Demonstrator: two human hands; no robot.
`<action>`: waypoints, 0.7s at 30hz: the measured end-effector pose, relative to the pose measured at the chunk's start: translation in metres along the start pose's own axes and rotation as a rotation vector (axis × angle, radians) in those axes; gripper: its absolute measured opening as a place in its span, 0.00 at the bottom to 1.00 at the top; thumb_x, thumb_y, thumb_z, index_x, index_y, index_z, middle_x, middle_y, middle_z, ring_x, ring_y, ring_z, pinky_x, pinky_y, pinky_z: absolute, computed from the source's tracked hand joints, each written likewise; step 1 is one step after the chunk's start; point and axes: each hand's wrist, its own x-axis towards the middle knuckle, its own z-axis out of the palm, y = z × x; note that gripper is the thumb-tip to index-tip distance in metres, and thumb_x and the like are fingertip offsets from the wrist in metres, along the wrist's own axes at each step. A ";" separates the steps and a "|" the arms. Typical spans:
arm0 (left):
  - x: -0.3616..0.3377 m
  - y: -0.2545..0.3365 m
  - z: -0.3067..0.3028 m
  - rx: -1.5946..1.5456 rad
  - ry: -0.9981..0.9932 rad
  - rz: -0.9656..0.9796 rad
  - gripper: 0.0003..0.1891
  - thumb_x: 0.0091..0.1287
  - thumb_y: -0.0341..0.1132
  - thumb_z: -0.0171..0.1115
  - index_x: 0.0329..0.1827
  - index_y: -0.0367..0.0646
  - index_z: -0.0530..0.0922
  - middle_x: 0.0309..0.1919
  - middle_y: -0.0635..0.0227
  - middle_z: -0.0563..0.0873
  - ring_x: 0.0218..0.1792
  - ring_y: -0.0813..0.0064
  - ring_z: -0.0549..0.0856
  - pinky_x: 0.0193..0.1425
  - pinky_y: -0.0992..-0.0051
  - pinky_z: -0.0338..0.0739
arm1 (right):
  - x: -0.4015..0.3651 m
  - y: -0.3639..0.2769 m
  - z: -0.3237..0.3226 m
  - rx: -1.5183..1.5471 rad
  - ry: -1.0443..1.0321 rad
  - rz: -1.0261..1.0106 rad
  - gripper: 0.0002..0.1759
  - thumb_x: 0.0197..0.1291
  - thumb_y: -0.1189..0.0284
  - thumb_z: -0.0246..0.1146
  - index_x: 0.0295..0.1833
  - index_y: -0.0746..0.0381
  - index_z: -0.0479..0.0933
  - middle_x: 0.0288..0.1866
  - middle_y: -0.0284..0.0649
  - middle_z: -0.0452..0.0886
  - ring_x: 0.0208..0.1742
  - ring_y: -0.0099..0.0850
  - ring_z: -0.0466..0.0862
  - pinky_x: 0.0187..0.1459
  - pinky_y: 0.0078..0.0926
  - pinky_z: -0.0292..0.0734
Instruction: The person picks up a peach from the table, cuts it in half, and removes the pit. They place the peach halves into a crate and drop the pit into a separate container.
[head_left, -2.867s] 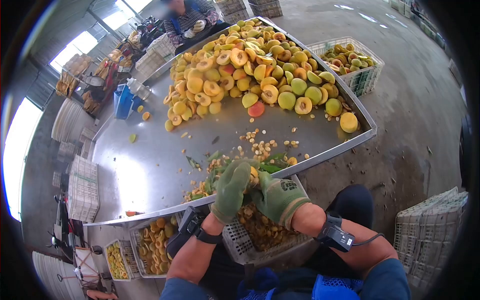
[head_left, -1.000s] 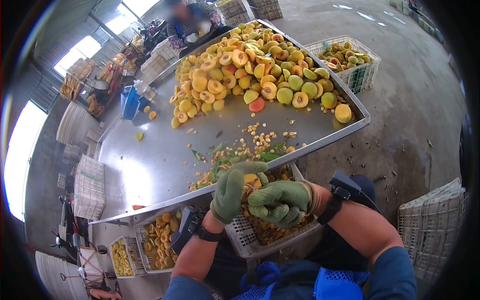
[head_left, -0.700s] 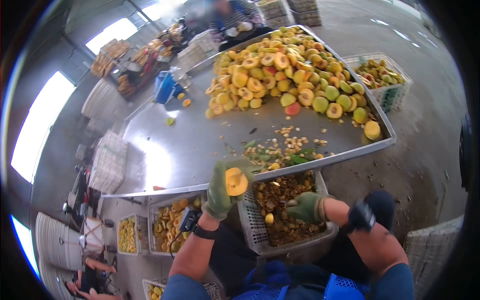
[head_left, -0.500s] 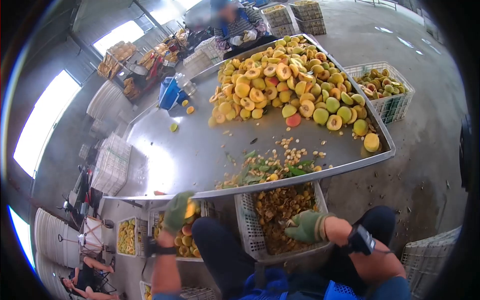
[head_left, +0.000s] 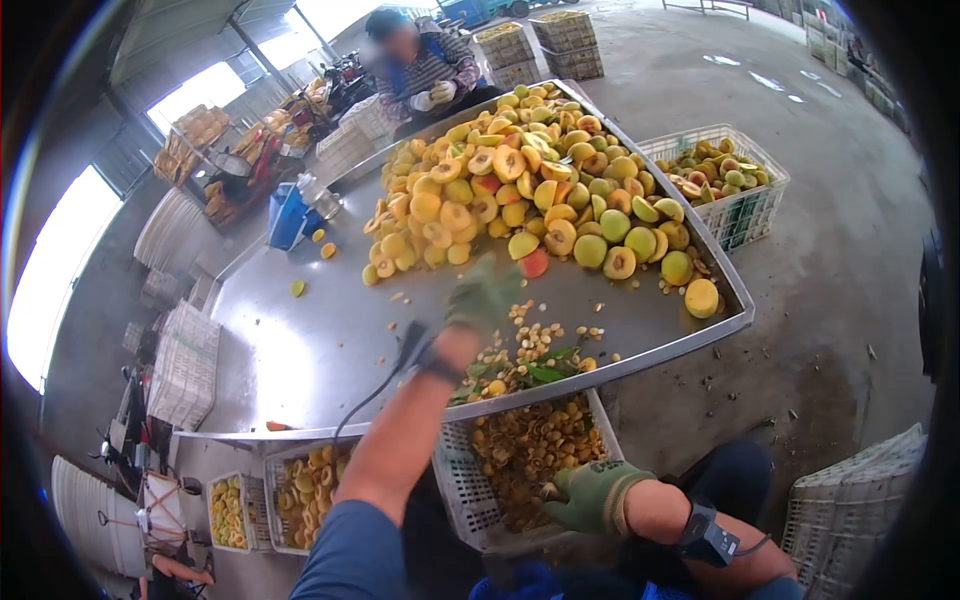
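My left hand (head_left: 482, 298), in a green glove, reaches over the metal table (head_left: 310, 340) just short of the pile of halved peaches (head_left: 455, 215); motion smears its fingers. My right hand (head_left: 592, 497), also green-gloved, is closed low over a crate (head_left: 462, 490) filled with brown and yellow scraps (head_left: 530, 450). Something small sticks out at its fingertips, and I cannot tell what it is. Loose peach pits (head_left: 535, 340) and green leaves (head_left: 545, 372) lie along the near table edge, close to my left forearm.
A person in white gloves (head_left: 432, 96) sits across the table. To the right stands a crate of peaches (head_left: 750, 222). Crates of cut peaches (head_left: 300, 500) sit at the lower left. A blue container (head_left: 290, 215) and a clear bottle (head_left: 318, 197) stand at the table's left edge.
My left hand has swung from above the lower-left crate, where a yellow peach piece showed at it, up over the table towards the pile. My right hand stays over the scraps crate. The view has shifted.
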 end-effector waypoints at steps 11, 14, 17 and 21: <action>0.045 -0.024 -0.007 -1.282 -0.598 -0.603 0.21 0.80 0.52 0.53 0.57 0.44 0.83 0.38 0.62 0.91 0.31 0.70 0.89 0.26 0.72 0.81 | 0.003 0.016 0.000 0.341 0.698 -0.172 0.18 0.68 0.55 0.66 0.41 0.62 0.81 0.33 0.50 0.86 0.37 0.51 0.88 0.42 0.44 0.81; -0.024 0.014 -0.063 -1.413 -0.571 -0.486 0.22 0.82 0.54 0.51 0.56 0.45 0.82 0.35 0.68 0.90 0.27 0.80 0.87 0.18 0.81 0.74 | 0.011 0.003 -0.015 0.477 0.887 -0.339 0.15 0.67 0.61 0.68 0.42 0.63 0.80 0.30 0.51 0.85 0.34 0.51 0.87 0.37 0.42 0.80; -0.084 0.016 -0.093 -1.386 -0.584 -0.591 0.24 0.81 0.55 0.51 0.60 0.43 0.80 0.39 0.66 0.90 0.31 0.78 0.89 0.23 0.79 0.80 | 0.040 -0.005 -0.014 0.470 0.965 -0.418 0.13 0.68 0.63 0.68 0.43 0.64 0.79 0.29 0.51 0.84 0.32 0.52 0.86 0.35 0.42 0.79; -0.136 0.042 -0.114 -1.269 -0.543 -0.508 0.27 0.82 0.55 0.49 0.67 0.41 0.78 0.46 0.64 0.89 0.37 0.73 0.90 0.33 0.78 0.86 | 0.052 -0.017 -0.015 0.372 0.854 -0.354 0.14 0.69 0.62 0.65 0.45 0.63 0.78 0.34 0.53 0.85 0.37 0.55 0.85 0.39 0.48 0.78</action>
